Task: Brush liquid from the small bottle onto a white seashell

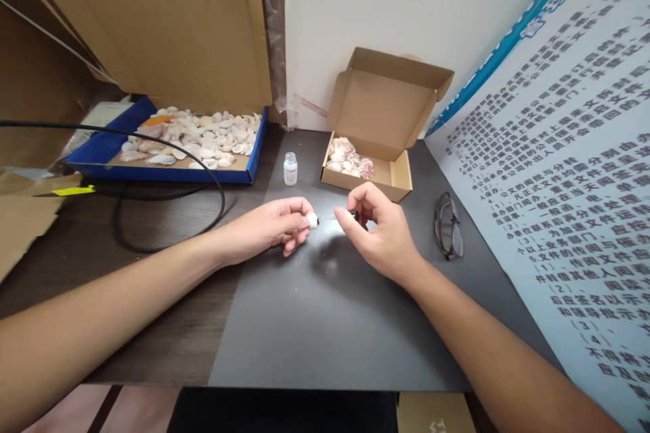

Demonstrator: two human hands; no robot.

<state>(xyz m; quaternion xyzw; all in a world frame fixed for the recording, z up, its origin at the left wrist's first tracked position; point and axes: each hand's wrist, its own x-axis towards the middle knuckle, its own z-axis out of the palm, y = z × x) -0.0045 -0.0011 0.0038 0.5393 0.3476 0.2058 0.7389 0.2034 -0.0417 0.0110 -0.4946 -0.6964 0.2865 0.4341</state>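
Between the thumb and fingers of my left hand (277, 224) is a small white shell (312, 220). My right hand (378, 233) pinches a black cap (354, 216) with a thin brush stem (328, 218) that points left. The dark tip of this brush applicator is at the shell's right edge; whether it touches is too small to tell. Behind my hands a small clear glass bottle (290, 170) with a printed label stands upright, uncapped. To its right, an open cardboard box (368, 184) contains several white and reddish shells (348, 155).
A blue-sided tray box (213, 174) full of white shells (203, 135) stands at the back left. A black cable (221, 196) loops over the dark table (167, 325). Eyeglasses (447, 226) lie on the grey mat (325, 331) at right. A printed poster (573, 169) leans along the right side.
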